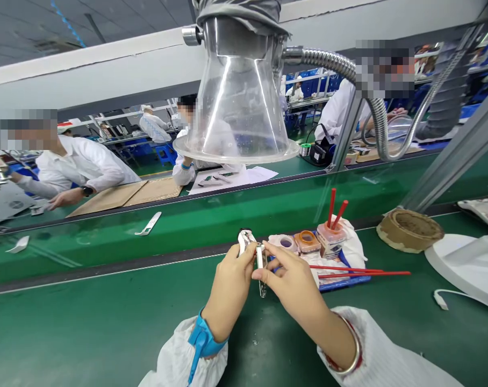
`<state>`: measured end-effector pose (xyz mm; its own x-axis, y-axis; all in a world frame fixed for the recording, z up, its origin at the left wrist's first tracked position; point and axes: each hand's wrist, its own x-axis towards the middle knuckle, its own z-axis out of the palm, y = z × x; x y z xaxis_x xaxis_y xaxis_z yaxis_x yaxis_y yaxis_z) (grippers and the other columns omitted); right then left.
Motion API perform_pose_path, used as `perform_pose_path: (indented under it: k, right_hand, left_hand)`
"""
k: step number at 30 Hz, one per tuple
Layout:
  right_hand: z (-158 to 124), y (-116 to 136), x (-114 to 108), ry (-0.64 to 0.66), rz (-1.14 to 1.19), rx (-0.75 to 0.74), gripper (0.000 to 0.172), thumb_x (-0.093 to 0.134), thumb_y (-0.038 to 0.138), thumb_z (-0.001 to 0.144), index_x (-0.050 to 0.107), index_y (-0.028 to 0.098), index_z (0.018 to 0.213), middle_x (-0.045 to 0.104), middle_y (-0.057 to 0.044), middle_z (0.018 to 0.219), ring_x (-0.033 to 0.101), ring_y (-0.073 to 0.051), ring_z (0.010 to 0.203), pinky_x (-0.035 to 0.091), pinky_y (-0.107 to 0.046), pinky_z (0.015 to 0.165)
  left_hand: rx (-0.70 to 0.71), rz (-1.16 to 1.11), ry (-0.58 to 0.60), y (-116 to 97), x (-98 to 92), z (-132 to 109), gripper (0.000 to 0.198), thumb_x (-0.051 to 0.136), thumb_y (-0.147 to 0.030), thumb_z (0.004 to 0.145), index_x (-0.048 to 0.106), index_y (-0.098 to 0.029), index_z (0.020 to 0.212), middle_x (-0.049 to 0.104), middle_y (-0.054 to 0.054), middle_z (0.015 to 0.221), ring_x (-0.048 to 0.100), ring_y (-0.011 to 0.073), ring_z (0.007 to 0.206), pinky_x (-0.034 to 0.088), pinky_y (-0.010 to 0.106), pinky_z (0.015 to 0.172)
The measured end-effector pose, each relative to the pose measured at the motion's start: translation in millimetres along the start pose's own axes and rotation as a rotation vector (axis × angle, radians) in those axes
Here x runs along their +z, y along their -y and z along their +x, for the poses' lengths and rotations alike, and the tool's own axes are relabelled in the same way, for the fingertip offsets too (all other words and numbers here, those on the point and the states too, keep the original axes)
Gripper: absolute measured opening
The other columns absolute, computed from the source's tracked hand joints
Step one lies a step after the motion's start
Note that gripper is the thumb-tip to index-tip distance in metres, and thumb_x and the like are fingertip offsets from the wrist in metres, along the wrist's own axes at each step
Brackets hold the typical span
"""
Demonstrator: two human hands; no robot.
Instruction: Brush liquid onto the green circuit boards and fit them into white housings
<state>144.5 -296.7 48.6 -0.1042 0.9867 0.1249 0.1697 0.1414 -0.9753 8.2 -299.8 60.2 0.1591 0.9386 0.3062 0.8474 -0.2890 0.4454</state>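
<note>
Over the green bench, my left hand point(230, 285) is closed with its fingertips round a small white curved part with a dark end point(244, 238). Close beside it, my right hand point(294, 279) pinches a narrow white part with a shiny metal end point(260, 259) between thumb and fingers. The two parts meet or nearly meet at the fingertips; whether they are joined I cannot tell. A blue strap point(206, 338) circles my left wrist.
A blue tray point(344, 285) with small jars point(307, 241) and red sticks point(360, 273) lies just right of my hands. A transparent fume hood point(244, 107) hangs above. Farther right are a tape roll point(409, 230) and a white cable point(441, 301). White pieces point(149, 223) lie on the green belt; co-workers sit beyond.
</note>
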Motion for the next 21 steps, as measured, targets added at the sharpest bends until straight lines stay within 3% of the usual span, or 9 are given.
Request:
perform_pose_path:
  k: [4, 7, 10, 13, 17, 21]
  right_hand:
    - [-2, -1, 4, -0.104, -0.093, -0.099, 0.050, 0.081, 0.033, 0.059, 0.062, 0.021, 0.103, 0.061, -0.002, 0.080, 0.056, -0.015, 0.057, 0.052, -0.031, 0.056]
    - [-3, -2, 6, -0.165, -0.149, -0.229, 0.043, 0.083, 0.031, 0.056, 0.062, 0.022, 0.092, 0.058, -0.002, 0.079, 0.056, -0.016, 0.059, 0.053, -0.029, 0.054]
    - [-5, 0, 4, -0.127, -0.135, -0.377, 0.042, 0.078, 0.024, 0.066, 0.059, 0.023, 0.103, 0.057, -0.005, 0.093, 0.057, -0.014, 0.062, 0.054, -0.026, 0.051]
    - [-7, 4, -1, -0.053, -0.111, -0.492, 0.039, 0.066, 0.014, 0.077, 0.055, 0.025, 0.112, 0.052, -0.007, 0.110, 0.058, -0.012, 0.065, 0.057, -0.026, 0.059]
    - [-10, 8, -4, -0.029, -0.076, -0.492, 0.037, 0.063, 0.011, 0.078, 0.056, 0.025, 0.111, 0.051, -0.006, 0.113, 0.059, -0.014, 0.075, 0.058, -0.028, 0.070]
    - [-10, 13, -6, 0.013, 0.049, -0.401, 0.037, 0.065, 0.012, 0.074, 0.059, 0.023, 0.109, 0.050, -0.006, 0.111, 0.058, -0.011, 0.070, 0.058, -0.024, 0.061]
  left_hand:
    - [0.080, -0.140, -0.076, 2, 1.0, -1, 0.032, 0.040, -0.014, 0.087, 0.063, -0.020, 0.108, 0.061, 0.005, 0.087, 0.057, 0.0155, 0.075, 0.043, 0.024, 0.065]
    - [0.061, -0.295, -0.087, -2, 0.0, 0, 0.030, 0.041, -0.012, 0.085, 0.068, -0.020, 0.092, 0.061, 0.002, 0.077, 0.055, 0.0135, 0.069, 0.041, 0.022, 0.062]
    - [-0.027, -0.429, -0.093, -6, -2.2, 0, 0.026, 0.043, -0.012, 0.083, 0.067, -0.018, 0.078, 0.059, 0.000, 0.070, 0.052, 0.0126, 0.063, 0.039, 0.022, 0.059]
    - [-0.097, -0.545, -0.073, -6, -4.5, 0, 0.024, 0.044, -0.014, 0.083, 0.067, -0.017, 0.077, 0.060, 0.000, 0.071, 0.051, 0.0131, 0.065, 0.039, 0.022, 0.060]
    - [-0.121, -0.597, -0.035, -6, -8.3, 1, 0.023, 0.045, -0.017, 0.084, 0.068, -0.020, 0.088, 0.063, 0.000, 0.078, 0.053, 0.0139, 0.070, 0.040, 0.023, 0.063]
    - [-0.090, -0.535, 0.017, -5, -14.3, 2, 0.028, 0.042, -0.013, 0.085, 0.067, -0.022, 0.093, 0.062, -0.001, 0.080, 0.052, 0.0136, 0.072, 0.039, 0.023, 0.065]
